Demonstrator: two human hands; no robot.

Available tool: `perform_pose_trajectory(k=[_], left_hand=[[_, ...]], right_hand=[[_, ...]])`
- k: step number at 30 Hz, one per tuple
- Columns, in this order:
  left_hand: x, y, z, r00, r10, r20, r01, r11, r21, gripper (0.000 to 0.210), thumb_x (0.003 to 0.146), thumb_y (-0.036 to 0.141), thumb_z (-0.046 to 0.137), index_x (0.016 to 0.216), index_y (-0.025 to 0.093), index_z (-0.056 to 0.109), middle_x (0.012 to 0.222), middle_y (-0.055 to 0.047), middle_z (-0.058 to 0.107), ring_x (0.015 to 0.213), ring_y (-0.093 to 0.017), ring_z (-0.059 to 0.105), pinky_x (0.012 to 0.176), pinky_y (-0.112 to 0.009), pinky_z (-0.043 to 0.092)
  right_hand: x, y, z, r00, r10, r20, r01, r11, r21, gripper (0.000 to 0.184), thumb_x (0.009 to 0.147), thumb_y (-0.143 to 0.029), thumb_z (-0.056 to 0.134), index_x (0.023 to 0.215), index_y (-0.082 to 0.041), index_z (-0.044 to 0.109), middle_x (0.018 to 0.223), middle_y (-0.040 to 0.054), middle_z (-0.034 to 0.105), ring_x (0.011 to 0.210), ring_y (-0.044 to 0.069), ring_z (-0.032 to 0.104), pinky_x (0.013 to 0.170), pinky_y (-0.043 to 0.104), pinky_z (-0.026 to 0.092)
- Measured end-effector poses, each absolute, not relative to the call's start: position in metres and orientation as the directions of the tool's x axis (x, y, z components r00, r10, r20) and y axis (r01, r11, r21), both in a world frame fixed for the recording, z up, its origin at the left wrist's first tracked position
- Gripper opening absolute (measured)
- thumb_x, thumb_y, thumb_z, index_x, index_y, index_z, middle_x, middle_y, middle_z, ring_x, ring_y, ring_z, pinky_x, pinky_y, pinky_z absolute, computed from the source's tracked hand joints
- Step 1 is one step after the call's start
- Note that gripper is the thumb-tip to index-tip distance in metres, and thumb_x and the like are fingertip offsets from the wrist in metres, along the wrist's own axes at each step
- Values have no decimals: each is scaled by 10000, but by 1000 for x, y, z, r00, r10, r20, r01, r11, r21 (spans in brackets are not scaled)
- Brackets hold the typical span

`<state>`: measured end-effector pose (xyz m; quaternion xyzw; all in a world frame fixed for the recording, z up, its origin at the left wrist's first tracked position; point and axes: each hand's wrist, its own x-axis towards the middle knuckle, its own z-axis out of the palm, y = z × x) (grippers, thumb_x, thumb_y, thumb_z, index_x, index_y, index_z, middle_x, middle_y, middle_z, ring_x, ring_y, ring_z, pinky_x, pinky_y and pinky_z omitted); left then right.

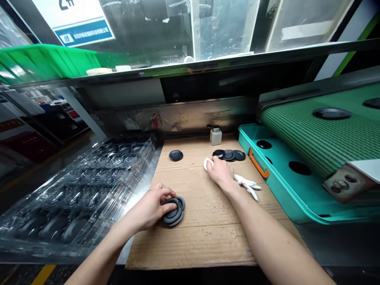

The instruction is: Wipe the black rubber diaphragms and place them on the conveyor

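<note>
My left hand (156, 206) is closed on a small pile of black round discs (173, 215), thumb on top, low over the cardboard. My right hand (221, 172) is further back with fingers curled, its fingertips at the edge of a black disc (219, 153). A white cloth (208, 162) shows at its thumb side and looks pinched in it. Beside that disc lie more black discs (229, 155) in an overlapping row. A white glove (246, 183) lies just right of my right hand, partly hidden by it. Another small stack of discs (176, 155) sits at the back left.
Cardboard (204, 237) covers the work surface. A small bottle (215, 135) stands at its back. On the left are clear plastic trays (97, 190) holding black discs. On the right, a green conveyor belt (311, 130) carrying discs overhangs a teal bin (287, 198) with an orange handle.
</note>
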<state>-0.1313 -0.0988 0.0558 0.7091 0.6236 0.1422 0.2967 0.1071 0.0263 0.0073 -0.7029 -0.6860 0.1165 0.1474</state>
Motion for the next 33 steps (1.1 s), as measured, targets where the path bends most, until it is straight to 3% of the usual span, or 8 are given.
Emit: perform_pose_trajectory(k=[3, 7, 14, 18, 22, 25, 30, 33], left_hand=[[-123, -105, 58, 176, 980, -98, 859, -104, 501, 398, 853, 492, 526, 1158, 267, 647, 1157, -73, 557, 1069, -245, 564, 986, -350, 411], [-116, -118, 52, 187, 980, -63, 906, -147, 397, 740, 730, 556, 658, 1398, 300, 469, 1409, -88, 435, 1311, -319, 401, 1106, -411, 308], [-125, -117, 35, 268, 956, -123, 918, -214, 335, 425, 830, 413, 556, 1249, 356, 600, 1336, -38, 535, 1273, -277, 470, 1094, -395, 358], [-135, -111, 43, 252, 957, -142, 934, -202, 294, 562, 787, 438, 610, 1339, 368, 529, 1392, -42, 509, 1297, -303, 457, 1103, -428, 354], [-101, -68, 76, 333, 942, 51, 910, -334, 246, 670, 762, 514, 637, 1389, 337, 480, 1445, -76, 459, 1314, -352, 420, 1079, -480, 351], [-41, -3, 98, 449, 880, 155, 811, -475, 343, 530, 806, 484, 607, 1301, 300, 567, 1328, -92, 566, 1244, -337, 487, 1061, -462, 352], [48, 93, 104, 455, 883, 110, 488, -351, 799, 410, 546, 190, 824, 938, 233, 712, 1146, -121, 640, 1262, -363, 471, 1000, -378, 415], [90, 106, 116, 456, 864, 214, 314, -381, 870, 238, 621, 173, 781, 836, 225, 693, 1065, -101, 639, 1290, -325, 437, 983, -323, 435]], right_hand=[[107, 27, 7, 27, 998, 50, 926, -6, -378, 401, 952, -450, 308, 1072, -190, 589, 952, 139, 675, 921, 296, 641, 784, 387, 437], [107, 27, 7, 14, 997, 79, 915, 19, -402, 370, 954, -431, 332, 1071, -184, 580, 955, 138, 679, 915, 290, 647, 787, 386, 441], [106, 25, 9, -18, 993, 117, 899, 67, -433, 328, 955, -386, 348, 1066, -173, 571, 960, 139, 683, 894, 273, 656, 773, 369, 453], [104, 24, 10, -60, 987, 147, 883, 121, -454, 330, 947, -426, 366, 1021, -196, 591, 950, 108, 694, 873, 252, 662, 773, 357, 462], [102, 24, 7, -169, 963, 208, 845, 250, -472, 360, 941, -445, 347, 1028, -197, 594, 976, 100, 700, 882, 262, 665, 786, 385, 476], [100, 25, 6, -281, 931, 234, 806, 361, -469, 353, 914, -434, 378, 1065, -200, 596, 995, 98, 702, 886, 271, 668, 768, 387, 491], [98, 25, 4, -365, 902, 229, 779, 431, -455, 427, 885, -480, 402, 1088, -174, 620, 999, 129, 704, 899, 298, 664, 763, 420, 504], [98, 24, 5, -317, 916, 245, 776, 399, -488, 418, 879, -478, 399, 1080, -193, 631, 979, 111, 710, 885, 303, 668, 771, 442, 507]])
